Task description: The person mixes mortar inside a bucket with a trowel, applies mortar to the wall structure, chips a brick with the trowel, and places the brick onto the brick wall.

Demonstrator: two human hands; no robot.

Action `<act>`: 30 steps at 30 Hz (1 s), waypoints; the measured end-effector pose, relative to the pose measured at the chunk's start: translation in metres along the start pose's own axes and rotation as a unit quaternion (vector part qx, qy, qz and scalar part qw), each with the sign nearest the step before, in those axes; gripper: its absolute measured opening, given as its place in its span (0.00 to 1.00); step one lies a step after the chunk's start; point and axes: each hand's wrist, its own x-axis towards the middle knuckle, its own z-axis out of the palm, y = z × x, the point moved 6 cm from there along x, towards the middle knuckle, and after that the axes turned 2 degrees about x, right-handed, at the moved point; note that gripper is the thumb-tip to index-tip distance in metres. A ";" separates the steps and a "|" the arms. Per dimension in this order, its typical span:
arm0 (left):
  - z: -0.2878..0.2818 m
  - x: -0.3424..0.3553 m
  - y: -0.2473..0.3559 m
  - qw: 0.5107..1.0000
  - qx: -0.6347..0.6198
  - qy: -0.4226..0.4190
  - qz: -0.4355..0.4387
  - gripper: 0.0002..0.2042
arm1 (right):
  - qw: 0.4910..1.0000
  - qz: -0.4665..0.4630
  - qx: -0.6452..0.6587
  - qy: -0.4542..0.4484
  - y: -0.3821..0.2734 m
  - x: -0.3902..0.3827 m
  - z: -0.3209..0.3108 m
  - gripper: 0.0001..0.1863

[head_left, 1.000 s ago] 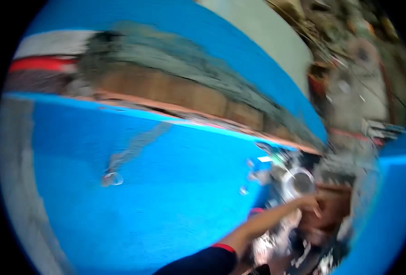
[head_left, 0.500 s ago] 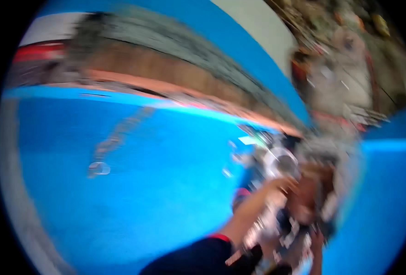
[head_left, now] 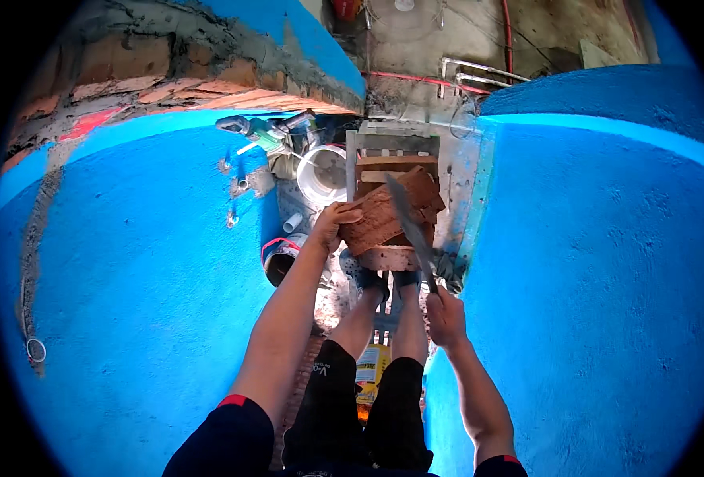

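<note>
My left hand (head_left: 336, 225) grips the left end of a reddish-brown brick (head_left: 380, 215), thumb on top. The brick is tilted, with a rough face up and a ragged right end. My right hand (head_left: 446, 316) is closed around the handle of a long-bladed knife (head_left: 412, 226). Its broad grey blade points up and slightly left, crossing in front of the brick's right part; whether it touches cannot be told. Beneath the brick, more bricks (head_left: 393, 163) lie on a grey stand-like support (head_left: 352, 151), partly hidden.
Left of the bricks stand a white bucket (head_left: 304, 184) and a darker bucket (head_left: 275, 256). A green power tool (head_left: 266, 135) lies behind them. Blue walls (head_left: 590, 278) close in on both sides. A yellow container (head_left: 370, 370) sits between my legs.
The view has swung right and steadied from a blur. The brick and knife now show clearly, nearer the middle. Earlier blur hides how my grip looked.
</note>
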 end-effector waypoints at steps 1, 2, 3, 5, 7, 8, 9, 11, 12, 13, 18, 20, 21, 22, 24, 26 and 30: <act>0.004 0.001 0.002 1.000 -0.011 -0.009 -0.007 0.28 | 1.000 0.000 -0.002 0.000 -0.001 0.002 0.000 0.21; 0.007 0.002 0.003 1.000 -0.022 -0.018 -0.013 0.28 | 0.990 -0.138 0.019 0.014 -0.016 0.003 -0.002 0.19; 0.008 0.003 0.005 0.999 -0.023 -0.018 -0.013 0.28 | 0.961 -0.273 0.040 0.027 -0.027 0.000 -0.004 0.16; 0.014 0.013 -0.005 0.999 -0.028 -0.027 -0.031 0.29 | 0.996 -0.066 -0.013 0.054 0.038 0.028 0.006 0.23; -0.003 0.015 -0.009 0.999 0.006 -0.034 -0.038 0.30 | 0.985 0.022 -0.170 0.032 0.052 0.055 0.013 0.25; -0.013 0.016 -0.008 0.997 0.040 -0.039 -0.048 0.31 | 0.988 0.041 -0.145 0.034 0.048 0.056 0.016 0.25; -0.023 0.022 -0.004 0.997 0.043 -0.037 -0.045 0.31 | 0.989 0.037 -0.143 0.033 0.042 0.060 0.016 0.25; -0.017 0.022 -0.005 0.997 0.038 -0.050 -0.047 0.30 | 0.995 0.026 -0.094 0.035 0.033 0.058 0.007 0.26; -0.009 0.018 -0.009 0.998 0.042 -0.015 -0.035 0.30 | 0.996 0.015 -0.051 0.067 0.040 0.050 0.001 0.28; -0.009 0.018 -0.004 0.999 0.041 -0.013 -0.032 0.30 | 0.997 0.012 -0.051 0.065 0.033 0.050 0.002 0.28; -0.016 0.020 -0.002 0.999 0.015 -0.037 -0.034 0.32 | 0.985 -0.139 0.075 0.077 0.020 0.038 0.012 0.30; -0.010 0.016 -0.003 0.998 0.009 -0.042 -0.051 0.31 | 0.989 -0.077 0.092 0.083 0.024 0.035 0.011 0.27; -0.007 0.014 -0.002 0.998 0.016 -0.036 -0.052 0.32 | 0.989 -0.076 0.090 0.085 0.032 0.034 0.009 0.27; -0.002 0.012 0.000 0.998 0.023 -0.030 -0.051 0.32 | 0.988 -0.062 0.091 0.111 0.045 0.031 0.002 0.26; -0.008 0.013 -0.003 0.998 0.017 -0.029 -0.049 0.31 | 0.984 -0.001 0.115 0.133 0.065 0.025 -0.005 0.23; -0.013 0.011 -0.008 0.998 0.011 -0.030 -0.050 0.31 | 0.979 0.025 0.126 0.161 0.069 0.017 -0.013 0.23; -0.033 0.002 -0.016 0.996 0.023 -0.068 -0.058 0.28 | 0.979 0.051 0.101 0.169 0.074 -0.006 -0.027 0.23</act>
